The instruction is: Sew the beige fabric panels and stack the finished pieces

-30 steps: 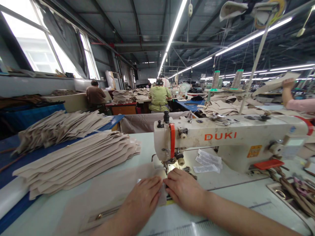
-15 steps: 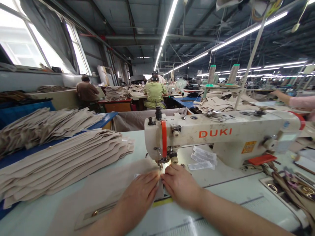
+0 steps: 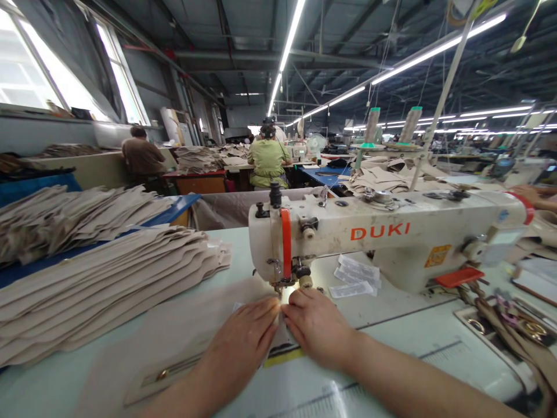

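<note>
A white DUKI sewing machine [image 3: 391,232] stands on the pale table [image 3: 404,342]. A long beige fabric piece with a zipper [image 3: 183,354] lies flat in front of it, its end under the needle [image 3: 277,288]. My left hand [image 3: 243,342] rests flat on the fabric just left of the needle, fingers stretched forward. My right hand [image 3: 319,328] lies flat on the fabric's right side, fingertips at the presser foot. Both hands press the cloth down and almost touch each other.
A tall stack of beige cut pieces [image 3: 104,284] lies at the left, a second pile [image 3: 65,215] behind it. White labels [image 3: 354,276] lie under the machine arm. Straps with metal rings [image 3: 509,325] sit at the right. Other people [image 3: 267,162] work at benches beyond.
Both hands have slid a little forward with the fabric towards the needle. The view has shifted right and down, so the machine sits further left in the picture.
</note>
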The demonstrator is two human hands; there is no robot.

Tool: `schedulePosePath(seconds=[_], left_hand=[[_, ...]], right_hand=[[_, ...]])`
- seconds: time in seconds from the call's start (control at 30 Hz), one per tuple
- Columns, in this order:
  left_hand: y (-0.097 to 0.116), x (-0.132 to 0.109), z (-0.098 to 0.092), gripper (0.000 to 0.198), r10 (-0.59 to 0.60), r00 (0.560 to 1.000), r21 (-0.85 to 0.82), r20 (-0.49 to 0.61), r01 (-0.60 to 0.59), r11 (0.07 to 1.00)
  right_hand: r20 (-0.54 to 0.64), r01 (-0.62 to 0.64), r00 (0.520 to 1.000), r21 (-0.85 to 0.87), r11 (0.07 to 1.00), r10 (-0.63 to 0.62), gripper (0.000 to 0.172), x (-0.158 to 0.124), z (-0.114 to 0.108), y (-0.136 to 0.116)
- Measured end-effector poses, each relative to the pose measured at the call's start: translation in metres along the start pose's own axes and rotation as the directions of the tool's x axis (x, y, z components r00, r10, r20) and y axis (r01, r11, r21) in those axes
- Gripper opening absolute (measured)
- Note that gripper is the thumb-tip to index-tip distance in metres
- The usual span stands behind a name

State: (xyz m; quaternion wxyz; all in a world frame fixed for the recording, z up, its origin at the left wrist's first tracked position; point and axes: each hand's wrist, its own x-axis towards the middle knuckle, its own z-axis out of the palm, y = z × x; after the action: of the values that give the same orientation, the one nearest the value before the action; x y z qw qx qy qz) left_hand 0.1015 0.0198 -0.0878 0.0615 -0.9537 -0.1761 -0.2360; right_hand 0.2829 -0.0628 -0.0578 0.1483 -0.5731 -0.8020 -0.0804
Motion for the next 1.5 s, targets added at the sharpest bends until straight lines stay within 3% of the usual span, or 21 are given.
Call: schedulePosePath(seconds=[0.33,0.73,0.9,1.17,1.37,1.5], left_hand=[[0.001,0.004,-0.005,0.036,-0.048,0.996,-0.009,0.075,0.049,0.999],[0.003,0.007,-0.008,0.037,-0.038,0.993,0.041,0.110,0.033,0.999],[-0.002,0.008,-0.007,0.035,-0.099,0.988,-0.031,0.118,0.103,0.994],[-0.011,0.010,-0.004,0.034,-0.107,0.986,-0.016,0.126,0.110,0.994],[-0.005,-0.021,-0.019,0.038,-0.123,0.981,-0.068,0.152,0.134,0.989],[0.009,-0.050,-0.053,0.050,-0.097,0.981,-0.042,0.165,0.105,0.994]], right_hand=[[0.044,-0.008,0.999,0.003,1.000,0.007,0.018,0.001,-0.004,-0.001],[0.011,-0.006,1.000,0.012,1.000,0.006,0.016,0.000,0.000,0.000],[-0.022,0.033,0.999,-0.036,0.999,-0.034,0.018,-0.001,0.001,0.000],[-0.025,-0.024,0.999,0.004,1.000,0.024,0.022,-0.003,0.003,0.001],[-0.115,0.006,0.993,0.096,0.995,0.005,0.020,-0.009,0.007,0.001],[-0.154,0.038,0.988,0.197,0.980,-0.008,0.020,-0.013,0.009,0.001]])
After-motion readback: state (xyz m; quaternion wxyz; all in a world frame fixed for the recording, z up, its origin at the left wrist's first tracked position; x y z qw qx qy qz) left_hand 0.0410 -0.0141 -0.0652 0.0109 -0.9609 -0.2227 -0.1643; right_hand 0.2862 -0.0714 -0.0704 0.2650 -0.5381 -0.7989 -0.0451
